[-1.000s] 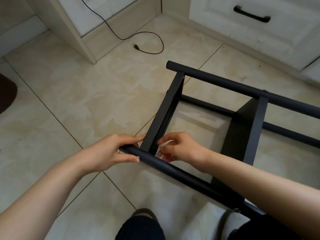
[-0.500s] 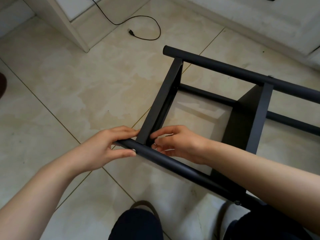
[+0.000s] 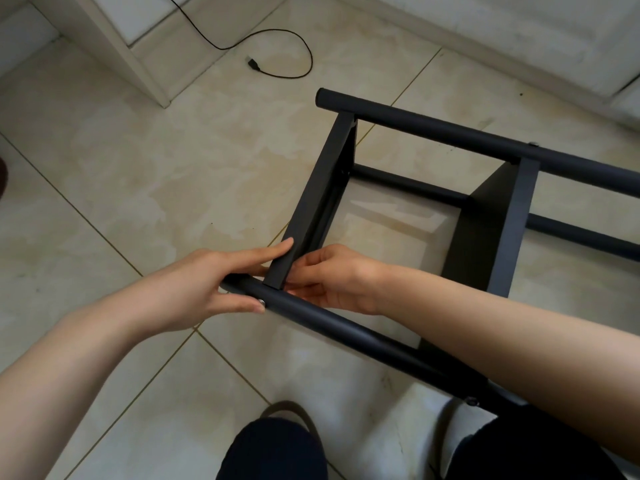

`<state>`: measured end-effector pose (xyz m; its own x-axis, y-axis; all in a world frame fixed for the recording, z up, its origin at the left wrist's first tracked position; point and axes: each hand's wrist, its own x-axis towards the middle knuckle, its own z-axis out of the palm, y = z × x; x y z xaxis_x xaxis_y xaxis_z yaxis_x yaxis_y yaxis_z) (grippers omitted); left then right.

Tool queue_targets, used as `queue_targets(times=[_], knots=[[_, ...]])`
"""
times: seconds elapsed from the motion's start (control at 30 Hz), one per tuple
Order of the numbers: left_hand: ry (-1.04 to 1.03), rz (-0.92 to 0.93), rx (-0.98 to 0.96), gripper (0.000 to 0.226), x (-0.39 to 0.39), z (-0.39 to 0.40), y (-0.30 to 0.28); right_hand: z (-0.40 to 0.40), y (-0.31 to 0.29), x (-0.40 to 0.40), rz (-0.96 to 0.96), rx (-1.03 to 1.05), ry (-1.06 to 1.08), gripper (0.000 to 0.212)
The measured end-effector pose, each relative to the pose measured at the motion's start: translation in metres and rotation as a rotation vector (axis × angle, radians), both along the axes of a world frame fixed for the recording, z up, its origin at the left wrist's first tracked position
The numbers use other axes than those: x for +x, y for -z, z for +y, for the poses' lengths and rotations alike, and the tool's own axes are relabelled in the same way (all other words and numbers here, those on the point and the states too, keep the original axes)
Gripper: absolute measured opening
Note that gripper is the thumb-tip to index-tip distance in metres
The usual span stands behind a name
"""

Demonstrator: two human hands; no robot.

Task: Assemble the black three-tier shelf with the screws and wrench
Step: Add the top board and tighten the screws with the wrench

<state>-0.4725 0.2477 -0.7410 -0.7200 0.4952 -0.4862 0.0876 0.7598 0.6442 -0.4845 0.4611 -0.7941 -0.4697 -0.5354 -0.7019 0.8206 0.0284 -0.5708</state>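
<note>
Seating a screw at the near-left joint looks to be the step in hand: the black metal three-tier shelf frame (image 3: 408, 209) lies on its side on the beige floor tiles (image 3: 138, 188), filling the centre and right of the frame, and both hands meet where its end shelf panel (image 3: 311, 202) butts against the near round black tube (image 3: 346, 327) at lower centre. The left hand (image 3: 201, 289) grips the tube's end, forefinger stretched up along the panel's outer face and thumb pressed on the tube just beside a small silver screw head (image 3: 262, 301). The right hand (image 3: 332, 278) is tucked inside the frame, fingers curled against the panel's inner side at the same joint; whether they pinch a nut or only steady the panel is hidden. No wrench is in view. A second screw head (image 3: 471, 402) shows on the near tube at lower right. A thin black cable (image 3: 277, 53) loops on the tiles at upper centre, well apart. The next move, I judge, calls for keeping panel hole and tube hole aligned while the screw is turned in, then fetching the wrench to tighten it.
</note>
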Motion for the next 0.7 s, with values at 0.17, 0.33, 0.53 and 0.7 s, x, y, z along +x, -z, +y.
queue_targets(times=[0.17,0.33,0.53,0.7], knots=[[0.008,0.014,0.013,0.081,-0.0007,0.0010,0.0007,0.0026,0.0023,0.0003,-0.035,-0.025,-0.058,0.011],[-0.010,0.082,-0.020,0.082,0.0004,0.0002,0.0032,0.0023,0.0034,0.0032,-0.046,-0.041,-0.036,0.012],[-0.030,0.104,0.003,0.082,-0.0003,0.0001,0.0058,0.0003,0.0053,0.0013,-0.046,-0.046,-0.044,0.014],[-0.027,0.098,0.020,0.084,-0.0014,-0.0001,0.0082,-0.0017,0.0056,-0.0034,-0.057,-0.016,-0.080,0.019]])
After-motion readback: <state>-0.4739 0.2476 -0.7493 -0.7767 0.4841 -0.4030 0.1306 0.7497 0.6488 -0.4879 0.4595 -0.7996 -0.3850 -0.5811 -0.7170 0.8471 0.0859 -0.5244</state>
